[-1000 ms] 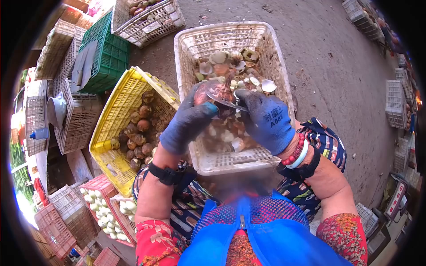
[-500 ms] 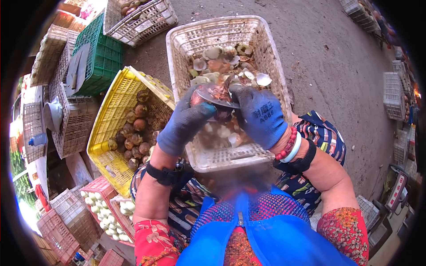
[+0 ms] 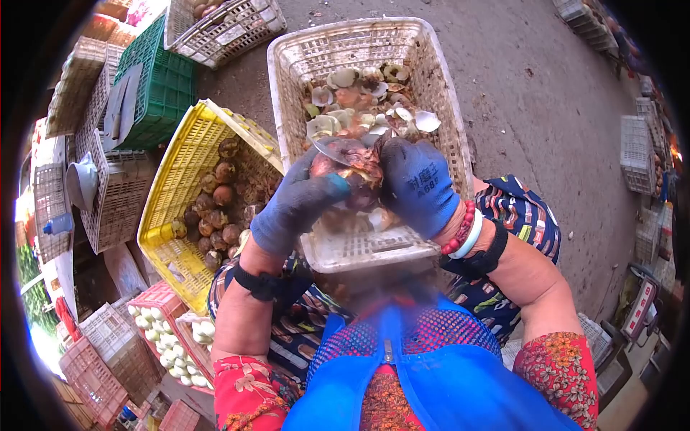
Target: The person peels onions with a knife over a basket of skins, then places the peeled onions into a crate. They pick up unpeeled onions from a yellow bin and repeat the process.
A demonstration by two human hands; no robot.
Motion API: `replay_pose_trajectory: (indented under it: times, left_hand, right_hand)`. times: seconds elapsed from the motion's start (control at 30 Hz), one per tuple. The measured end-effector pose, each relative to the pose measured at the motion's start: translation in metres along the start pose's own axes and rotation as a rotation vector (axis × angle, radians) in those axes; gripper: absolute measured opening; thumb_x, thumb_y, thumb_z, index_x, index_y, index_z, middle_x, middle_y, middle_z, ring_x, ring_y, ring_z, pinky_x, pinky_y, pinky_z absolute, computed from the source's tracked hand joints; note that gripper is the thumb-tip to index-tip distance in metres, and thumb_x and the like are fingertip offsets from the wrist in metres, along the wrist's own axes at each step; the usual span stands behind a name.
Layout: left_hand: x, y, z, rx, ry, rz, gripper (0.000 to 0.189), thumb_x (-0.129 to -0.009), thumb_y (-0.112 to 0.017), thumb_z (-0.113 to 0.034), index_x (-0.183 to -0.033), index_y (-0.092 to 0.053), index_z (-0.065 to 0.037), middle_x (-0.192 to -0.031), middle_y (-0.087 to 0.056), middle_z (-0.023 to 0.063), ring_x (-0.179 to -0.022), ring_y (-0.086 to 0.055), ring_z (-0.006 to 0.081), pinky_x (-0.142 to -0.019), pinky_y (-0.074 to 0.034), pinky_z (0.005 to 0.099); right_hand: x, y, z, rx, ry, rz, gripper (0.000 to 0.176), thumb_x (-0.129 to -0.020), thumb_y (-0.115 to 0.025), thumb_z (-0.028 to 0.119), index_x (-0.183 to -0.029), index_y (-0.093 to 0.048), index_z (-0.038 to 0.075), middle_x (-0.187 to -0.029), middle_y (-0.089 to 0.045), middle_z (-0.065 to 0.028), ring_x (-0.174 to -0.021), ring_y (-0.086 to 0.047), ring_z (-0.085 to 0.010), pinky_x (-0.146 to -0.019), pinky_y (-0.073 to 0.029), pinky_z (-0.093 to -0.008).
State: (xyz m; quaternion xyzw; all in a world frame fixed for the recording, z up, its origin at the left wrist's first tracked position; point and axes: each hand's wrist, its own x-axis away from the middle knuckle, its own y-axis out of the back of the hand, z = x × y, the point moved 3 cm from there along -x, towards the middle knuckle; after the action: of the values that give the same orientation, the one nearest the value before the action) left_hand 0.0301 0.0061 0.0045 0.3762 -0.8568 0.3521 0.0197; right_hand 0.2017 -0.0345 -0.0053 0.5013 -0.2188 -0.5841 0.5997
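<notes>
Over a dirty white basket (image 3: 374, 254), my left hand (image 3: 298, 194) in a blue-grey glove is closed around a reddish-brown bulb (image 3: 343, 167). A curved metal blade (image 3: 330, 151) lies along the bulb's upper left side, beside my left fingers. My right hand (image 3: 422, 183), gloved too, is closed against the bulb's right side at its ragged, peeling skin; what its fingers pinch is partly hidden. Pale cut scraps and peels (image 3: 359, 108) lie in the basket below.
A yellow crate (image 3: 172, 237) at the left holds several brown bulbs (image 3: 223, 195). Beyond it stand a green crate (image 3: 167, 79) and a white crate (image 3: 237, 36). Peeled pale bulbs (image 3: 167, 342) fill a pink crate at the lower left.
The blade that lay across the bulb between both hands now sits at the bulb's upper left. More of the bulb's torn skin shows. My right hand has turned slightly.
</notes>
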Motion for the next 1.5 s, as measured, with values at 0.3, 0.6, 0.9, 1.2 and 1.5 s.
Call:
replay_pose_trajectory:
  times: [0.3, 0.6, 0.9, 1.2, 1.5]
  left_hand:
    - [0.008, -0.009, -0.009, -0.196, -0.115, -0.109, 0.041, -0.072, -0.081, -0.006, -0.112, -0.068, -0.002, -0.114, -0.068, 0.0124, -0.106, -0.066, 0.0242, -0.093, -0.052, 0.0330]
    - [0.008, 0.003, -0.006, -0.349, -0.097, 0.034, 0.048, -0.074, -0.080, -0.005, -0.119, -0.064, -0.002, -0.121, -0.065, 0.0118, -0.108, -0.064, 0.0241, -0.095, -0.051, 0.0338]
    - [0.005, 0.012, 0.007, -0.653, -0.224, 0.042, 0.053, -0.067, -0.079, -0.003, -0.118, -0.066, -0.008, -0.122, -0.063, 0.0129, -0.115, -0.060, 0.0304, -0.097, -0.049, 0.0371]
    - [0.008, 0.023, 0.010, -0.408, -0.112, -0.099, 0.053, -0.066, -0.080, -0.001, -0.117, -0.067, -0.006, -0.118, -0.067, 0.0120, -0.112, -0.064, 0.0265, -0.098, -0.049, 0.0344]
    - [0.002, 0.014, 0.008, -0.523, -0.283, -0.099, 0.041, -0.074, -0.081, -0.008, -0.112, -0.067, -0.003, -0.109, -0.070, 0.0099, -0.100, -0.068, 0.0222, -0.091, -0.053, 0.0319]
  right_hand:
    - [-0.002, 0.003, -0.004, 0.028, 0.025, -0.075, 0.038, -0.073, -0.067, 0.011, -0.110, -0.058, 0.006, -0.088, -0.063, -0.0145, -0.077, -0.061, -0.0354, -0.068, -0.048, -0.0445]
    - [-0.007, -0.001, 0.000, 0.006, 0.122, -0.153, 0.044, -0.074, -0.065, 0.014, -0.117, -0.058, 0.010, -0.086, -0.061, -0.0102, -0.078, -0.062, -0.0296, -0.069, -0.048, -0.0422]
    - [-0.010, -0.008, -0.018, -0.026, 0.114, -0.087, 0.039, -0.071, -0.067, 0.013, -0.109, -0.062, 0.011, -0.085, -0.063, -0.0117, -0.079, -0.063, -0.0311, -0.070, -0.048, -0.0429]
    - [-0.010, -0.003, -0.007, 0.074, 0.151, -0.084, 0.038, -0.073, -0.068, 0.014, -0.109, -0.059, 0.010, -0.090, -0.066, -0.0132, -0.083, -0.065, -0.0331, -0.068, -0.049, -0.0445]
    - [-0.013, -0.005, -0.010, -0.329, -0.085, 0.148, 0.033, -0.078, -0.068, 0.015, -0.107, -0.057, 0.006, -0.085, -0.066, -0.0197, -0.081, -0.065, -0.0398, -0.069, -0.052, -0.0453]
